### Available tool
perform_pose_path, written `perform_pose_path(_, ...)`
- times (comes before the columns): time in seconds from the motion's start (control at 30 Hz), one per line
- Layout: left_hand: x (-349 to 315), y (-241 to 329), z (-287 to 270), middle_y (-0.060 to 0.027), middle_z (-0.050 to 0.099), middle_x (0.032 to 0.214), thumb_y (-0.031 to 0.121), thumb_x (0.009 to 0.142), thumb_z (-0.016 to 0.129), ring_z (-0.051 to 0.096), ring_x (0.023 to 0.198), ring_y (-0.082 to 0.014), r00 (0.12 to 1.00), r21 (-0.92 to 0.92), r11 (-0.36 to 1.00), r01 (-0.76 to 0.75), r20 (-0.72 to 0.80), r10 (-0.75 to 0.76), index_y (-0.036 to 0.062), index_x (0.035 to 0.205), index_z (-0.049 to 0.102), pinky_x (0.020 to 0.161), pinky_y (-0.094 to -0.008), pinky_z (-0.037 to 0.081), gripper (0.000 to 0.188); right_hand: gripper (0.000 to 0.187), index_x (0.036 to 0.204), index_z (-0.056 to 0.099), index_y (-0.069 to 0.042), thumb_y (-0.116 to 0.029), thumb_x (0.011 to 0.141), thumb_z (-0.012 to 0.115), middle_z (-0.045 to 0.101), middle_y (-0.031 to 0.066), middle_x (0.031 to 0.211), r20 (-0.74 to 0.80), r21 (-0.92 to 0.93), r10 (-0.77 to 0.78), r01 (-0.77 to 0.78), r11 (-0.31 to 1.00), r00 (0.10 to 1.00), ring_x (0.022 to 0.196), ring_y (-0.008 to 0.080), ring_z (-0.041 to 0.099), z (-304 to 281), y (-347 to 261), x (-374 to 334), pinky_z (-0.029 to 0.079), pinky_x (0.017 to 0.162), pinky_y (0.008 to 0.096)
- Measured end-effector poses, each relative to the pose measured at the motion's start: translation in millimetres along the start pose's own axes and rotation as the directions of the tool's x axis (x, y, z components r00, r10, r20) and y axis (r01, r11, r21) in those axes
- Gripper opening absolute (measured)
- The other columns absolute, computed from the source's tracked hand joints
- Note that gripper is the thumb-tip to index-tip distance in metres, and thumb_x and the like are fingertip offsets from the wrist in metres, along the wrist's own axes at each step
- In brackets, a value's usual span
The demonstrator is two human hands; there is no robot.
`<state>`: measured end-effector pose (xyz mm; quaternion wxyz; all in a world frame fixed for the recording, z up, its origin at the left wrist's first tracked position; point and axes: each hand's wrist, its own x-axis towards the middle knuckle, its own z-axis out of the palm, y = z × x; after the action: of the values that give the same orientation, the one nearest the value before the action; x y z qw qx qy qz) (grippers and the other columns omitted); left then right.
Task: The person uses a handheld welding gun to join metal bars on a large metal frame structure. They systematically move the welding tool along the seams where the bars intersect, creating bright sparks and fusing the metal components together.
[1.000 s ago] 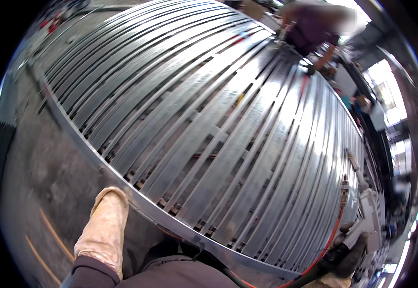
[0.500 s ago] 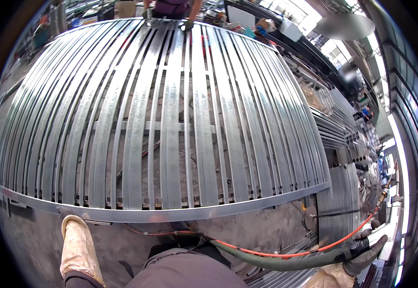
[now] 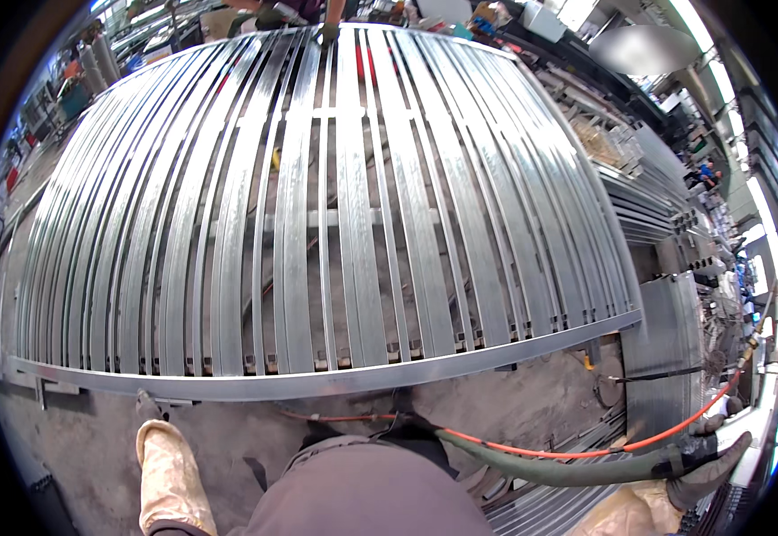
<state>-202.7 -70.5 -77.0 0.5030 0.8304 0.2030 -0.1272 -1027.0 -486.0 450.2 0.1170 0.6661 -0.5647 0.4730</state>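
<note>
A wide panel of silvery metal slats [image 3: 295,259] stretches out before me, framed by a flat near rail [image 3: 353,382]. My gloved left hand [image 3: 150,407] is at this rail's lower edge, towards its left end. A tan cuff [image 3: 170,473] hides most of that hand, so its grip does not show. At the far right, my gloved right hand [image 3: 715,469] is closed round a white hand-held torch [image 3: 746,438], held off to the side of the panel. From the torch runs a thick green-sleeved cable [image 3: 567,468] with an orange hose [image 3: 666,433] along it.
Across the panel, another person's gloved hand [image 3: 328,34] rests at the far edge. Stacked metal profiles [image 3: 666,357] stand beyond the right end. Red pieces [image 3: 365,64] show between the far slats. More long profiles [image 3: 532,518] lie low beside my right arm.
The panel's right end sits higher and farther right in view. My left hand shows slightly farther right, more of its glove visible. The other person has shifted at the far edge. My right hand keeps its hold.
</note>
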Motion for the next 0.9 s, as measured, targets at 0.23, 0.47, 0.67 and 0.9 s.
perform_pose_path(0.23,-159,-31,58,-0.0089,0.059,0.086,0.050,0.098,0.051,0.047,0.067,-0.0159,0.994,0.139,0.990,0.034,-0.105,-0.020,-0.0027,0.121,0.058,0.057,-0.0368,0.040,0.058,0.050,0.134,0.046,-0.002,-0.041,0.106,0.036,0.056,0.0046,0.095,-0.055,0.294,0.045,-0.027,0.955,0.997,0.078,0.0103,0.051,46,104,55,0.045,0.071,0.0218)
perform_pose_path(0.47,-229,-54,92,-0.0131,0.060,0.089,0.045,0.100,0.051,0.050,0.069,-0.0175,0.995,0.118,0.993,-0.019,-0.092,0.030,-0.0042,0.123,0.057,0.059,-0.0374,0.042,0.055,0.049,0.127,0.050,-0.004,-0.046,0.105,0.039,0.053,-0.0014,0.078,0.323,0.692,0.528,-0.577,0.435,0.785,0.068,0.0051,0.048,145,64,102,0.040,0.060,0.0172)
perform_pose_path(0.67,-214,-46,112,-0.0222,0.065,0.097,0.040,0.103,0.045,0.062,0.082,-0.0321,0.922,0.194,0.911,-0.364,-0.063,0.382,-0.0075,0.124,0.057,0.072,-0.0450,0.049,0.053,0.043,0.121,0.051,-0.001,-0.040,0.105,0.045,0.051,-0.0011,0.073,0.295,0.822,0.499,-0.482,0.302,0.815,0.060,0.0035,0.045,170,54,136,0.038,0.052,0.0150)
perform_pose_path(0.9,-216,-46,165,-0.0302,0.063,0.118,0.043,0.102,0.045,0.063,0.104,-0.0431,0.968,-0.179,0.983,-0.039,-0.251,-0.008,-0.0090,0.123,0.056,0.086,-0.0463,0.051,0.057,0.048,0.113,0.057,0.000,-0.045,0.101,0.049,0.061,0.0031,0.077,0.015,0.855,0.554,-0.298,0.425,0.833,0.060,0.0069,0.057,165,-14,173,0.045,0.045,0.0183)
